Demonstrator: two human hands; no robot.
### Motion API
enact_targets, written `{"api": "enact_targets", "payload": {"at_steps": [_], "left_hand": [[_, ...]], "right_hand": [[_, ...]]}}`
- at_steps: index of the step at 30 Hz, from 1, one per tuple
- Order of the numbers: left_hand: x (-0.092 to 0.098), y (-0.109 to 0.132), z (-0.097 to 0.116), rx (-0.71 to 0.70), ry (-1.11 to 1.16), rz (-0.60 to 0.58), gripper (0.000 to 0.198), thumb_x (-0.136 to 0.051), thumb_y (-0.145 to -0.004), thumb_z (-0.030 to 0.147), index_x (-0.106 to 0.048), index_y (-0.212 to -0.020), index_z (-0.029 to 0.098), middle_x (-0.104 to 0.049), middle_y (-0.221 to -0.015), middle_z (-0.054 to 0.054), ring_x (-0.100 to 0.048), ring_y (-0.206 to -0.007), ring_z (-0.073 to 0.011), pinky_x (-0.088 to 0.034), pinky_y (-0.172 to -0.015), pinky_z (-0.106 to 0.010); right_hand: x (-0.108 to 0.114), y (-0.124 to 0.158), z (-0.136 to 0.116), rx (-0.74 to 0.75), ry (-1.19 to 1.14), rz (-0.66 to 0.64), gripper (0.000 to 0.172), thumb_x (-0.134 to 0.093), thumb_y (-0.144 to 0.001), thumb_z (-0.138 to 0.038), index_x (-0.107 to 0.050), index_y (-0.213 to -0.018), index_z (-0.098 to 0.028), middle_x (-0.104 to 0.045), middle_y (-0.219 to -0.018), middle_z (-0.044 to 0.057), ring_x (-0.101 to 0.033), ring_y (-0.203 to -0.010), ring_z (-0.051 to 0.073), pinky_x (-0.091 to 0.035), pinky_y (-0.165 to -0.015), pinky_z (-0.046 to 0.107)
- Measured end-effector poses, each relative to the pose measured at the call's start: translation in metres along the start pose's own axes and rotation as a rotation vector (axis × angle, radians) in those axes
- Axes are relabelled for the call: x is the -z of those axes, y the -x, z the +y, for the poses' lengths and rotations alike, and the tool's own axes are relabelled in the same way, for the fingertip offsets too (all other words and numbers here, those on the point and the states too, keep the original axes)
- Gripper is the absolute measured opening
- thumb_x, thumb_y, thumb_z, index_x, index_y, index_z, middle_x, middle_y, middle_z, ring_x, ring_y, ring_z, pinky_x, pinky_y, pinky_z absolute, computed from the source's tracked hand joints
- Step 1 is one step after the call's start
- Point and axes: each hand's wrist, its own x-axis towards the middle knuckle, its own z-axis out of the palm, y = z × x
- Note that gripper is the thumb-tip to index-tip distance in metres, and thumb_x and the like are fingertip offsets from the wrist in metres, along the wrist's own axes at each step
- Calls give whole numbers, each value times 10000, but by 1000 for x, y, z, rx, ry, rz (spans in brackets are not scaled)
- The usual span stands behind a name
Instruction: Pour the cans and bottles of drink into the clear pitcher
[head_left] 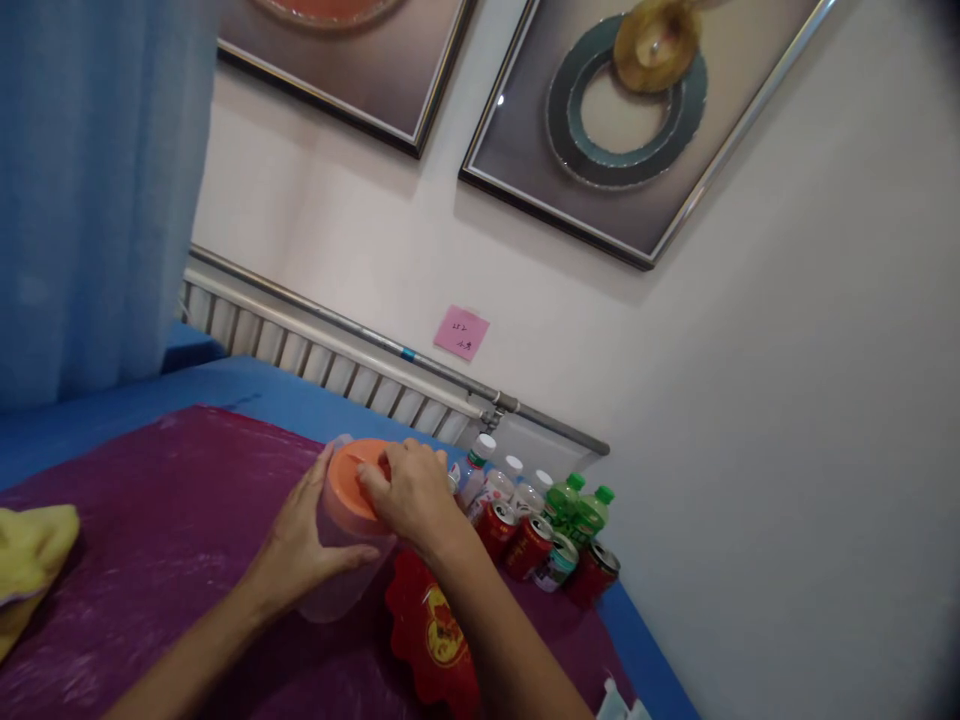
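Note:
A translucent plastic jug with an orange lid stands tilted in view on the purple cloth. My left hand is wrapped round the jug's side just below the lid, thumb across the front. On top of the lid, my right hand has its fingers closed at the lid's raised part; the fingertips are partly hidden. Beneath my right forearm lies a red scalloped tray with a gold pattern, partly covered by the arm.
Bottles with white caps, green bottles and several cans stand together at the right. A yellow cloth lies at the far left. Behind the blue table edge are a radiator and wall.

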Motion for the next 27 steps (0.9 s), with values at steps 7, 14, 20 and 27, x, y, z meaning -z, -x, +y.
{"api": "enact_targets", "payload": {"at_steps": [7, 14, 20, 27], "left_hand": [[-10, 2, 13, 112, 209, -51, 1245, -889, -532, 546, -197, -1549, 351, -407, -1568, -96, -398, -1444, -354, -427, -1160, -565], [-8, 0, 7, 75, 182, -70, 1188, -895, -564, 504, -222, -1533, 366, -326, -1618, -76, -381, -1456, -336, -356, -1210, -577], [-8, -3, -4, 31, 146, -64, 1203, -908, -528, 522, -245, -1516, 348, -334, -1613, -89, -388, -1451, -348, -374, -1203, -582], [-5, -7, -2, 58, 159, -106, 1225, -915, -504, 526, -239, -1514, 368, -360, -1600, -77, -395, -1447, -333, -340, -1216, -607]], "right_hand": [[2, -7, -7, 33, 83, -130, 275, -487, -884, -212, -716, -1015, -136, -762, -1062, 154, -702, -898, 265, -439, -704, 329], [1, -16, -2, 110, 89, -163, 243, -501, -897, -182, -709, -1013, -134, -762, -1015, 129, -675, -845, 224, -402, -659, 292], [3, -20, 5, 222, 15, -139, 155, -521, -883, -143, -671, -850, -167, -719, -856, 50, -570, -716, 153, -357, -625, 261], [4, -25, 11, 349, -6, -159, 152, -513, -834, -91, -607, -759, -184, -679, -847, 40, -523, -710, 143, -393, -666, 256]]}}
